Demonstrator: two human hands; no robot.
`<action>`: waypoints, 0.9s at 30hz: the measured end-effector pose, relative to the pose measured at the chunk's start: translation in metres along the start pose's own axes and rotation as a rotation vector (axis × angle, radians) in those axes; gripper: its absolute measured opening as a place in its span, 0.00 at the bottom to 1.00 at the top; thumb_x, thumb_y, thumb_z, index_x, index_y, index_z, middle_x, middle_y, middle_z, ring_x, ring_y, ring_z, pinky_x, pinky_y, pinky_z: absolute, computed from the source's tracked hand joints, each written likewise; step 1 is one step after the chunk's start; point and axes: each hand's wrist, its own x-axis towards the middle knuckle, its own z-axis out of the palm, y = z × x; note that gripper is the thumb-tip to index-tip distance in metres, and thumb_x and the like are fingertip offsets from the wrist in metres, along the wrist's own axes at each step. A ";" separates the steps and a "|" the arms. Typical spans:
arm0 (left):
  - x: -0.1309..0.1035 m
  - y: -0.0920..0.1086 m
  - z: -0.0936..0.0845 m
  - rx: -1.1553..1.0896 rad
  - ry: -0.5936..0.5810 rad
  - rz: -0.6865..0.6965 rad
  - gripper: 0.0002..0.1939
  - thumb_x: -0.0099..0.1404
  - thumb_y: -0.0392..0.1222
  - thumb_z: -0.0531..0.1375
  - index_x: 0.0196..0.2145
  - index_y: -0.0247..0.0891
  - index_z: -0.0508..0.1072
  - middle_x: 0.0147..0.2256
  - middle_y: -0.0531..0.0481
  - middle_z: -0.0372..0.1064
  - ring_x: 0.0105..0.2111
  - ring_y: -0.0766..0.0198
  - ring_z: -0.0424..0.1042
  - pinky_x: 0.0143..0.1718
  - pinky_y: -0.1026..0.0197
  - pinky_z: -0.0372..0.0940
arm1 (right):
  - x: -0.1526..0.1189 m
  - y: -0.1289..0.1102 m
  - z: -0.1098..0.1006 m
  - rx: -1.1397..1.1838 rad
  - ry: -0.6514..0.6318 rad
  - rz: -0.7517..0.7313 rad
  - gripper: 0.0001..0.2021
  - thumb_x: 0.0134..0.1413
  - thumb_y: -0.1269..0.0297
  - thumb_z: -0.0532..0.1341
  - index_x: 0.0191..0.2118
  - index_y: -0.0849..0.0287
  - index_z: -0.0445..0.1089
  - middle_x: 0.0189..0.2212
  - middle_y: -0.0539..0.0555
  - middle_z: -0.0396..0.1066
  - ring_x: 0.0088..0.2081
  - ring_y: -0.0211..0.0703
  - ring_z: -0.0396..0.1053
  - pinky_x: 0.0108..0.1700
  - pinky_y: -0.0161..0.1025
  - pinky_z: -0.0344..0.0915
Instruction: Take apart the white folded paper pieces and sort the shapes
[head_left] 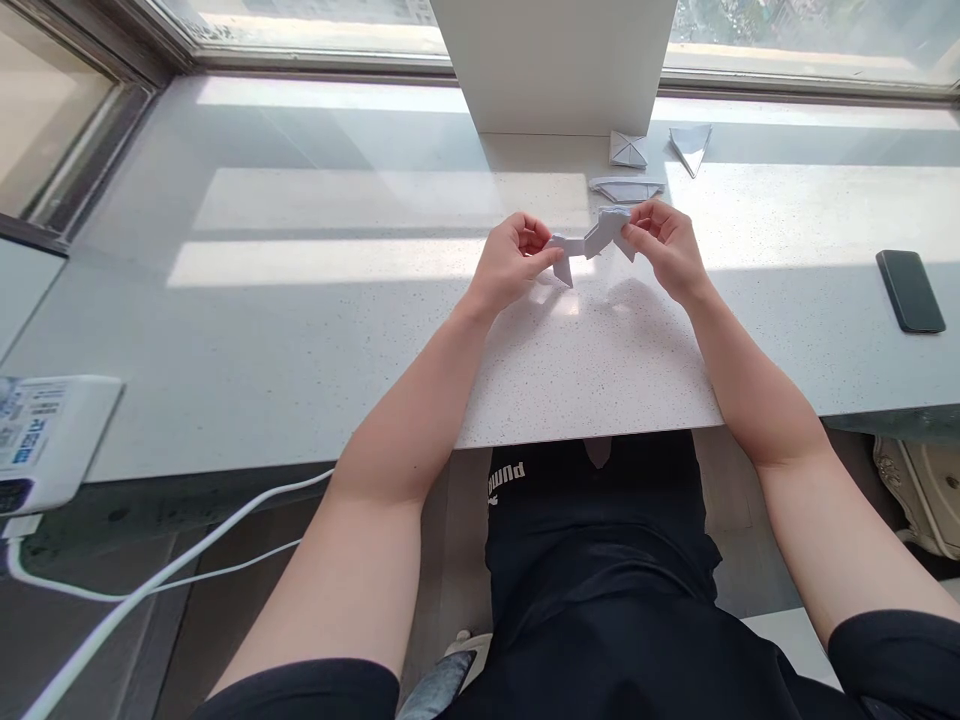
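Note:
Between my two hands, a white folded-paper figure (600, 238) is held just above the speckled white counter (360, 360). My left hand (517, 258) pinches its left end, where a pointed flap hangs down. On the other side, my right hand (664, 245) grips the thicker right part between thumb and fingers. A narrow strip of paper joins the two parts. Just beyond the figure lies a flat, boat-like paper fold (627, 190). Behind that sits a small square paper fold (628, 150) with crossing creases, and a triangular paper fold (691, 148) rests to its right.
A white upright panel (559, 70) stands at the back by the window. A black phone (910, 291) lies on the right. At the left edge, a white device (56, 435) is plugged to a white cable (187, 570) that runs below the counter's front edge.

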 end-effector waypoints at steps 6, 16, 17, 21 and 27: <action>-0.002 0.012 0.010 -0.041 0.024 0.023 0.14 0.77 0.56 0.79 0.47 0.49 0.82 0.41 0.47 0.87 0.46 0.52 0.88 0.51 0.47 0.86 | -0.003 0.005 0.012 -0.048 -0.044 0.002 0.32 0.63 0.25 0.83 0.43 0.47 0.77 0.47 0.55 0.79 0.56 0.56 0.79 0.52 0.52 0.79; -0.008 0.023 0.032 -0.129 0.032 0.033 0.05 0.79 0.46 0.73 0.49 0.45 0.87 0.46 0.44 0.92 0.50 0.51 0.90 0.54 0.47 0.89 | -0.004 0.024 0.032 -0.061 -0.019 0.056 0.30 0.60 0.31 0.87 0.41 0.49 0.78 0.47 0.56 0.82 0.53 0.53 0.80 0.50 0.47 0.80; -0.008 0.021 0.031 -0.132 0.029 0.040 0.06 0.79 0.46 0.73 0.49 0.45 0.87 0.47 0.44 0.92 0.50 0.51 0.90 0.55 0.47 0.89 | -0.004 0.025 0.032 -0.062 -0.019 0.063 0.30 0.60 0.30 0.86 0.41 0.49 0.78 0.45 0.55 0.82 0.52 0.53 0.81 0.50 0.47 0.80; -0.006 0.013 0.028 -0.136 0.011 0.100 0.09 0.77 0.46 0.75 0.52 0.46 0.88 0.52 0.43 0.92 0.54 0.50 0.91 0.58 0.47 0.89 | -0.006 0.024 0.030 -0.057 -0.035 0.074 0.32 0.62 0.26 0.84 0.42 0.49 0.78 0.40 0.54 0.82 0.47 0.53 0.82 0.47 0.47 0.79; -0.005 0.006 0.030 -0.074 0.059 0.170 0.11 0.78 0.50 0.80 0.49 0.47 0.85 0.48 0.45 0.91 0.51 0.52 0.91 0.52 0.51 0.88 | -0.006 0.029 0.029 -0.042 -0.059 0.042 0.35 0.62 0.19 0.82 0.44 0.48 0.79 0.42 0.55 0.83 0.46 0.54 0.82 0.46 0.50 0.81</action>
